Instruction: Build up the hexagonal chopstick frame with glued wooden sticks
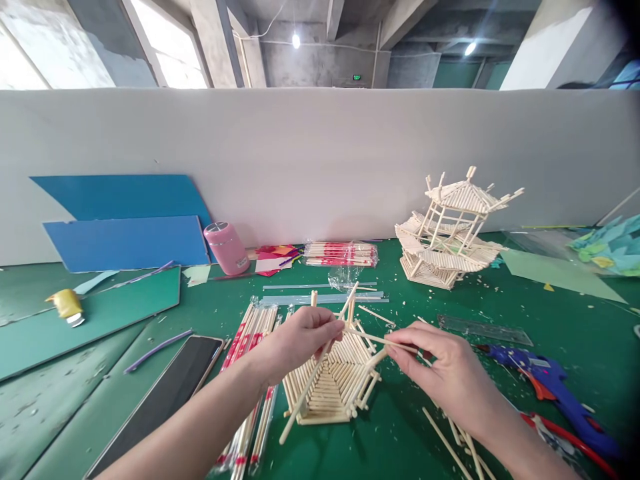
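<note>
A small hexagonal lattice of wooden sticks (320,390) lies on the green table, with short upright posts at its corners. Above it, my left hand (313,331) pinches a long wooden stick (303,403) that slants across the lattice. A thinner wooden stick (367,335) spans the gap between both hands. Its right end is pinched in the fingers of my right hand (433,353), while its left end meets my left fingertips. Whether the two sticks touch under the left fingers I cannot tell. Part of the lattice's far side is hidden by the hands.
A stick-built pavilion (450,233) stands at the back right. Loose sticks (447,440), a blue glue gun (545,377) and red-handled pliers (570,437) lie right. Packed sticks (250,340), a phone (165,393) and a pink cup (227,250) are left. A white partition (300,153) closes the back.
</note>
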`<state>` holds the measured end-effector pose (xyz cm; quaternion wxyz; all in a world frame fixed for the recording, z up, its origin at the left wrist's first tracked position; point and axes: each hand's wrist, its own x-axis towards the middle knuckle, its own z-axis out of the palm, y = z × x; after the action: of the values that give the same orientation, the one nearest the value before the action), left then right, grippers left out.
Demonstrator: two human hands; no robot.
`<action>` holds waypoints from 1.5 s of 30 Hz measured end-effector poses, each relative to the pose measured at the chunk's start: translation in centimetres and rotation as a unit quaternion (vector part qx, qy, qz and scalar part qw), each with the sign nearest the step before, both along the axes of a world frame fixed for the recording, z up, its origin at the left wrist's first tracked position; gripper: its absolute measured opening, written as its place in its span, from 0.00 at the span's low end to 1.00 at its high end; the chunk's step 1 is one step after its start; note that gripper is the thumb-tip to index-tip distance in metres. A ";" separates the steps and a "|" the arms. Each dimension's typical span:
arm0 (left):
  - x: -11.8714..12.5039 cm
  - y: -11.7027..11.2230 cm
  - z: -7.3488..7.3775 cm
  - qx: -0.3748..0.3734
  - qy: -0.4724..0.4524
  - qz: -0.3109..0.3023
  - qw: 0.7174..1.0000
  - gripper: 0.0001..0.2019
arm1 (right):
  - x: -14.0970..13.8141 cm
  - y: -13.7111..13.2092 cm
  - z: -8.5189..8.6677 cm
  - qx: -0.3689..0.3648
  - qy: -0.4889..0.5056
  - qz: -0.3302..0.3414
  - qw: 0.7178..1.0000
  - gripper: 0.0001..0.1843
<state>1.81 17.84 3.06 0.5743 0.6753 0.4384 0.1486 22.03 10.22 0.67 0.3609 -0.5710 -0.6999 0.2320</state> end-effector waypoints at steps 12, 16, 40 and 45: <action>0.0 0.0 -0.4 -0.040 -0.059 0.015 0.997 0.15 | 0.1 0.1 0.1 -0.032 0.037 -0.016 0.999 0.11; 0.0 0.0 -0.4 -0.036 -0.053 0.012 0.998 0.15 | 0.2 0.0 0.1 -0.040 0.053 -0.009 0.998 0.12; 0.0 0.0 -0.4 -0.017 -0.037 0.008 0.999 0.16 | 0.2 -0.2 -0.2 -0.048 0.090 -0.014 0.995 0.11; 0.1 0.0 -0.3 -0.015 -0.040 0.006 0.999 0.15 | 0.4 -0.4 -0.5 -0.065 0.078 -0.028 0.994 0.12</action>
<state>1.91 17.83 2.75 0.6008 0.6573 0.4211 0.1721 22.45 9.81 0.21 0.3827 -0.5932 -0.6365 0.3107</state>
